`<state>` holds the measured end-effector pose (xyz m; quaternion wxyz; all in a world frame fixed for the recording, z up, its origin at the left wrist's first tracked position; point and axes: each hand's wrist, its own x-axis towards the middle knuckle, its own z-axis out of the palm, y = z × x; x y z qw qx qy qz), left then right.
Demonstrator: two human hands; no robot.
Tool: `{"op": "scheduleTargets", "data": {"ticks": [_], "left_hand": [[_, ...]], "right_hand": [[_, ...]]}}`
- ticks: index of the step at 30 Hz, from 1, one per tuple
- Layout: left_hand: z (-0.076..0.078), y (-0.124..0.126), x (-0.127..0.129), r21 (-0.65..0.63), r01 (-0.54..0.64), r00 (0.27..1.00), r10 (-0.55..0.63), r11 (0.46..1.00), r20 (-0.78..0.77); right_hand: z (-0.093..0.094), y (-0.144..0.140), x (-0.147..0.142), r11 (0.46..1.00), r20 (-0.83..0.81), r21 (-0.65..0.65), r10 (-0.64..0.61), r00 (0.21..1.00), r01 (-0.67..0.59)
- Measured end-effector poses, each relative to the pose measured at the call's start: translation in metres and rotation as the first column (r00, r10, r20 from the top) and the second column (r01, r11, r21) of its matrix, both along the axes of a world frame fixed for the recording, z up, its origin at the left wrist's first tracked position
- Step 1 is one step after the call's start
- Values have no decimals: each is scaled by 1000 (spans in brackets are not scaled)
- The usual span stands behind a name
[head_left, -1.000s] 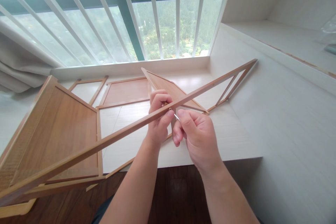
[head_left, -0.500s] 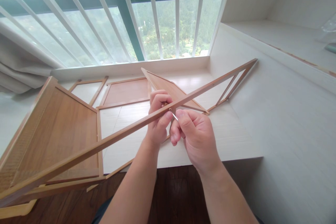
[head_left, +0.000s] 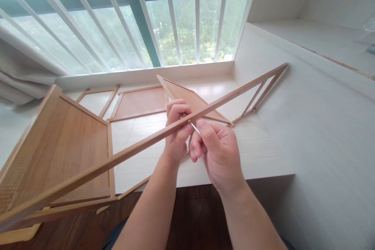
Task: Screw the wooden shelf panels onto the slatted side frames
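A long wooden bar runs slantwise from the lower left to the upper right, part of a wooden frame. My left hand is wrapped round this bar near its middle, the fingers behind and above it. A small screw shows in the bar beside the left thumb. My right hand is closed on a thin metal hex key, whose tip meets the screw. The rest of the key is hidden inside the fist.
A wooden panel stands at the left, joined to the frame. Other framed panels lie on the white ledge below the barred window. A white wall rises at the right, with dark wooden floor below.
My right hand has shifted very slightly, and more of the hex key's shaft shows between it and the screw. The left hand keeps its hold on the bar.
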<state>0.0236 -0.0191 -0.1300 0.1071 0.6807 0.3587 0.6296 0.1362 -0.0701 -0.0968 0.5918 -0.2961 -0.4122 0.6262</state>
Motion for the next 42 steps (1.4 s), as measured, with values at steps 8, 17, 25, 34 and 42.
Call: {"op": "scheduleTargets", "data": {"ticks": [8, 17, 25, 34, 42], "left_hand": [[-4, -1, 6, 3, 1, 996, -2, 1000, 89], [-7, 1, 11, 41, -104, 992, 101, 994, 73], [-8, 3, 10, 63, -103, 993, 99, 993, 65], [-9, 2, 12, 75, -126, 989, 119, 989, 87], [-9, 1, 14, 85, -117, 989, 108, 989, 103]], "right_hand": [[-6, 0, -4, 999, -22, -38, -24, 999, 23], [-11, 0, -12, 996, -73, -65, -64, 995, 59], [-14, 0, -14, 994, -87, -55, -102, 991, 98], [-14, -1, -16, 990, -98, -58, -131, 986, 126], [-12, -2, -18, 990, -110, -69, -127, 986, 120]]}}
